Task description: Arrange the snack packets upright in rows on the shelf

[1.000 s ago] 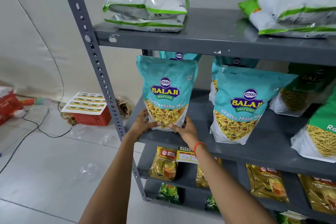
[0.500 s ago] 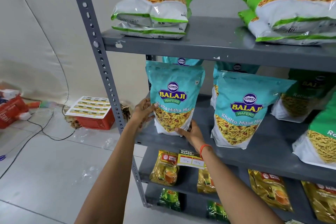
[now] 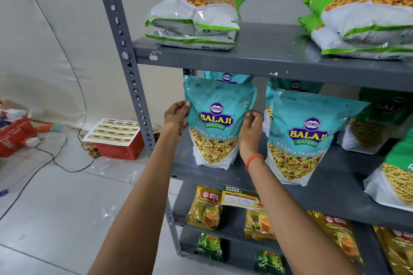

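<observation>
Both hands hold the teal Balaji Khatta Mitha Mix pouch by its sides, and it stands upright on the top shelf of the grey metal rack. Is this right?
Not quite. In the head view the left hand and right hand do grip the upright teal Balaji Khatta Mitha Mix pouch, but it stands on the middle shelf, not the top one.

This looks like a small shop. A grey metal shelf holds many snack packets of the same kinds, and a yellow price tag that says "Super Market" hangs on its edge. Tea packets sit on the row below, and a red crate stands on the floor.
</observation>
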{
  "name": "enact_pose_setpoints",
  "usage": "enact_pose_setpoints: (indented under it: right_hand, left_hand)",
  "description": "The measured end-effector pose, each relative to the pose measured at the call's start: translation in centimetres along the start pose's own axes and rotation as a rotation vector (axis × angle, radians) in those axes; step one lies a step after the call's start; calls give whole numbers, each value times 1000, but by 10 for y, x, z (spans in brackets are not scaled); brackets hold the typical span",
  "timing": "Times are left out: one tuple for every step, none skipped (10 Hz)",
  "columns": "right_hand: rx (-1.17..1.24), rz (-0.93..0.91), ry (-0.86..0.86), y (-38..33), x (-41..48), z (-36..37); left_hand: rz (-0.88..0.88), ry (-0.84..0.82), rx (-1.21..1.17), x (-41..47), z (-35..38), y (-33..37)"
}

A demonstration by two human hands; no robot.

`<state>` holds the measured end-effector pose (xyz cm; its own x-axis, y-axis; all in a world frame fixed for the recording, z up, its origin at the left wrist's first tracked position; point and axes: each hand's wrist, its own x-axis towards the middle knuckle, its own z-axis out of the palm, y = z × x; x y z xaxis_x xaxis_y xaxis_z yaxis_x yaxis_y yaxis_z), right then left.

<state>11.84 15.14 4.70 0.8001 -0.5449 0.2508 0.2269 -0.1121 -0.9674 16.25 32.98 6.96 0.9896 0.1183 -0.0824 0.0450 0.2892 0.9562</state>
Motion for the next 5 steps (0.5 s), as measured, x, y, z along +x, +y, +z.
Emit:
enact_pose_setpoints:
  right_hand:
    - [-1,10,29,3,2,4]
    - [-1,25,22,-1,0,5]
    - [-19,36,-11,-6,-2,1]
    - [-71,-3,-62,-7,-4,-11]
    - [-182,-6,-100,-9,0,-24]
  left_hand:
    - [21,64,11,3,3,0]
    - [17,87,-10,0,3,0]
    - [33,89,-22,-3,3,1]
    - [103,168,121,-25,10,3]
    - [76,320,321,-50,21,-1]
